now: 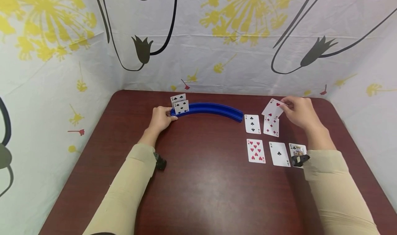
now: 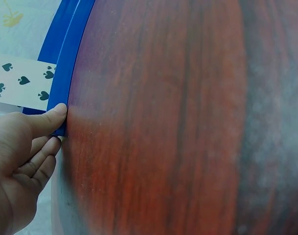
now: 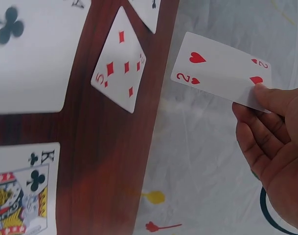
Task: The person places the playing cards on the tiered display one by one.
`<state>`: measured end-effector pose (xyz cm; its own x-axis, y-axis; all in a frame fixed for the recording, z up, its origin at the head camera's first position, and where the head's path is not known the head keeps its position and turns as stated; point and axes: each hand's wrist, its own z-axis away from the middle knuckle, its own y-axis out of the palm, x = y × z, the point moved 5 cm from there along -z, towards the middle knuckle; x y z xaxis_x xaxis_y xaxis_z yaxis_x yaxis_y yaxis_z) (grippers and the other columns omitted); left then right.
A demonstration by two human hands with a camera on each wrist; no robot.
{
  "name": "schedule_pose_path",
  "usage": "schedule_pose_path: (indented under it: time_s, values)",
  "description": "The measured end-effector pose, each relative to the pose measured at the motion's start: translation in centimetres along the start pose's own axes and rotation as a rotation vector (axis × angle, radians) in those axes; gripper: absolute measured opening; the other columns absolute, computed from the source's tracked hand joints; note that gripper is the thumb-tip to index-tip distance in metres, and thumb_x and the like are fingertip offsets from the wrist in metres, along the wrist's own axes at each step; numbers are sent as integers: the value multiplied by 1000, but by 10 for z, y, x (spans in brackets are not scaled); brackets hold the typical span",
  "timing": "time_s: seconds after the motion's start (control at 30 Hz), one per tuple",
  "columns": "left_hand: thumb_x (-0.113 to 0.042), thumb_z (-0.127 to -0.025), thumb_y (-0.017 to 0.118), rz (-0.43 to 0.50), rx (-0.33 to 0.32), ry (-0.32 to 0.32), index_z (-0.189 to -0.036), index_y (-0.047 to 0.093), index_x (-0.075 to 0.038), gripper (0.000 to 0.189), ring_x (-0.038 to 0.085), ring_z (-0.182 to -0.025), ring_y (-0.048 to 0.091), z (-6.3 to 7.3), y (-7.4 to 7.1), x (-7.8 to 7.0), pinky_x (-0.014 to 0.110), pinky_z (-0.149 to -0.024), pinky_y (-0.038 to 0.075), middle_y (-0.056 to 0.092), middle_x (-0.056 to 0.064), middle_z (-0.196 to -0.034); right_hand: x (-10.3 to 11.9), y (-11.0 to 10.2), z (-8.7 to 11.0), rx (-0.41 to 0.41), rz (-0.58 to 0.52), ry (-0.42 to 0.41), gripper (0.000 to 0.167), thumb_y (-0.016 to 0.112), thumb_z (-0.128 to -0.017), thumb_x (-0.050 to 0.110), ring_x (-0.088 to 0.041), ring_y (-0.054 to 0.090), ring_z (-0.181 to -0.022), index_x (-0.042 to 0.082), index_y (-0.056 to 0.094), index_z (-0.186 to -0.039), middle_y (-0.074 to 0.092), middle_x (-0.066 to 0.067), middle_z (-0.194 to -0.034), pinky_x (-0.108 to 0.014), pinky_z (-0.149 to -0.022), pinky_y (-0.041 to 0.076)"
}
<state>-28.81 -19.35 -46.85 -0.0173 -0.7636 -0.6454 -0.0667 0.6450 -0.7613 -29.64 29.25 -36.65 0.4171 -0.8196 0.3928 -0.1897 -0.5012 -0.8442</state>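
Note:
At the left end of a curved blue card holder [image 1: 214, 108], my left hand [image 1: 161, 118] pinches the rim between thumb and fingers. The five of spades [image 1: 181, 106] stands upright in that holder, with another black-suited card [image 1: 178, 98] behind it. My right hand [image 1: 300, 111] holds the two of hearts [image 3: 217, 71] by one corner, thumb on its face. In the right wrist view this card is raised off the table. From the head it overlaps the top of the five of diamonds [image 1: 271, 127], which lies face up.
Face up on the dark wooden table [image 1: 198, 180] lie a three of clubs [image 1: 252, 124], a red-heart eight [image 1: 256, 151], an ace of clubs [image 1: 280, 154] and a king of clubs [image 1: 298, 148], partly covered by the right wrist camera. A patterned cloth [image 1: 198, 38] hangs behind.

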Motion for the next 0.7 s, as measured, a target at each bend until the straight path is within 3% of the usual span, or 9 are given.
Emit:
schedule_pose_path:
  time_s: [0.33,0.7]
  values:
    - [-18,-88,82,-6,0,8,-131,66,2,50,28,-87,68,0,0,-1,41,-81,58,73,19,-96,13,8,-8,28,-52,11,15,65,-96,2,-46,71,-85,-11,71,-101,72,-28,-93,-58,-80,53]
    - [-20,-88,82,-5,16,-9,-133,65,2,53,29,-95,70,-2,0,2,42,-87,57,74,20,-106,27,16,-16,29,-56,-1,12,67,-95,2,-43,72,-84,-8,72,-100,73,-26,-92,-57,-76,56]
